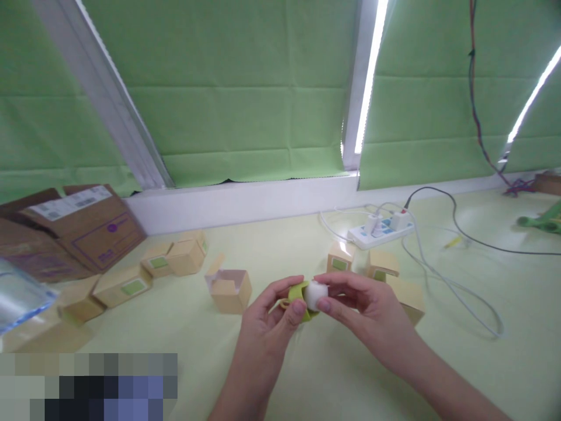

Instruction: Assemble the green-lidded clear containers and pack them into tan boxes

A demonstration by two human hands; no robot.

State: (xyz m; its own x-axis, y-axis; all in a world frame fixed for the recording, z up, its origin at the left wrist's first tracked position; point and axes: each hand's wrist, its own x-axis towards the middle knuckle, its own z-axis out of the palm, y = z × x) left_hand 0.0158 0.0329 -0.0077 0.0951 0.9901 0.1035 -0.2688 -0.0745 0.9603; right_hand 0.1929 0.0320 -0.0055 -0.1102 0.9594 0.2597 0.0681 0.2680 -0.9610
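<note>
Over the pale bench (307,374) our left hand (267,318) grips a green wrapper (298,290); our right hand (368,310) pinches the white lump (315,294) inside it.

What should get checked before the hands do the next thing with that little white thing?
1. Both hands on the pieces: ok. The left hand pinches the green piece; the right hand pinches the white piece.
2. White piece meets the green piece: ok, they touch.
3. White piece fully seated: cannot tell, fingers hide it.
4. Open box upright and within reach: ok.
5. Open box has room inside: cannot tell.
6. Power strip cables clear of the hands: ok.
</note>
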